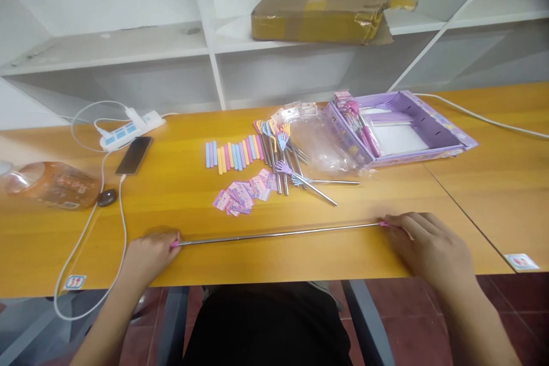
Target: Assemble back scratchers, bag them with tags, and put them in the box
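the yellow-orange counter (326, 257) directly bears a purple box (435, 126), metal-stemmed sticks (315, 187) with small claw heads, a row of pastel handles (234, 156), pink cards (240, 195), clear plastic bags (317, 140), a phone (134, 155), a power strip (132, 130), white cables (124, 211) and an orange bottle (58, 185) lying on its side.

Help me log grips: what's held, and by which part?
A metal rod, by its pink ends: one in the left hand, one in the right hand.
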A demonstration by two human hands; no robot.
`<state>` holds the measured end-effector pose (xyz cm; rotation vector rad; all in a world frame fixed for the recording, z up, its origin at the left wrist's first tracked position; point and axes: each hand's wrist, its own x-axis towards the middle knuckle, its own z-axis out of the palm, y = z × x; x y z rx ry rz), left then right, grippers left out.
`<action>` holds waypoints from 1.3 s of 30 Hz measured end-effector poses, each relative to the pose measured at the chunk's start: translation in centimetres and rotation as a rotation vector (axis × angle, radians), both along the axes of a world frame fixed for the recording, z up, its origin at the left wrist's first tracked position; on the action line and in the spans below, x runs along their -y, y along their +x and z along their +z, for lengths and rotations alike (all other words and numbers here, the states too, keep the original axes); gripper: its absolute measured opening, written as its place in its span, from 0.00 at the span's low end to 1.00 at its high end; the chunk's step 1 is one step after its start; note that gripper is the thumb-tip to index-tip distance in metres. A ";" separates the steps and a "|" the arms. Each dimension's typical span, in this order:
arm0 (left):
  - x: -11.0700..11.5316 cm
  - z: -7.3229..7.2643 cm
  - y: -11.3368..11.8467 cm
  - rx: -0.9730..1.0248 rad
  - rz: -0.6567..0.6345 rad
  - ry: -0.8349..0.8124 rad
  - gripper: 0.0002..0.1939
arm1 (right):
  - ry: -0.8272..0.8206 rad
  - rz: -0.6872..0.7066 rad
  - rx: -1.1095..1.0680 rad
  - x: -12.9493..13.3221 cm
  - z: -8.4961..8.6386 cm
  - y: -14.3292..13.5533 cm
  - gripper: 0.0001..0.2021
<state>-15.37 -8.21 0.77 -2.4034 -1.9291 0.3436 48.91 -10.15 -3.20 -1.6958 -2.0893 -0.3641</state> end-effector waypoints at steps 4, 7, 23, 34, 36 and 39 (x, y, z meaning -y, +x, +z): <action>-0.9 0.1 0.4 0.014 0.023 -0.064 0.20 | 0.004 0.034 0.014 0.3 0.0 -0.2 0.04; -1.2 0.4 0.9 -0.005 0.037 -0.106 0.20 | 0.004 0.009 0.008 0.2 0.0 -0.6 0.03; -0.8 1.2 2.8 -0.031 0.084 -0.064 0.19 | -0.012 -0.007 0.057 -0.3 0.0 -1.4 0.07; -0.9 0.3 16.3 0.107 -0.046 -0.196 0.17 | -0.115 0.384 0.033 -0.3 2.9 -18.4 0.07; -0.9 0.2 18.5 0.152 -0.066 -0.225 0.17 | -0.089 0.375 0.079 0.2 2.8 -21.3 0.09; -0.9 0.3 20.0 0.183 -0.064 -0.240 0.16 | -0.055 0.307 0.128 0.7 2.8 -23.7 0.12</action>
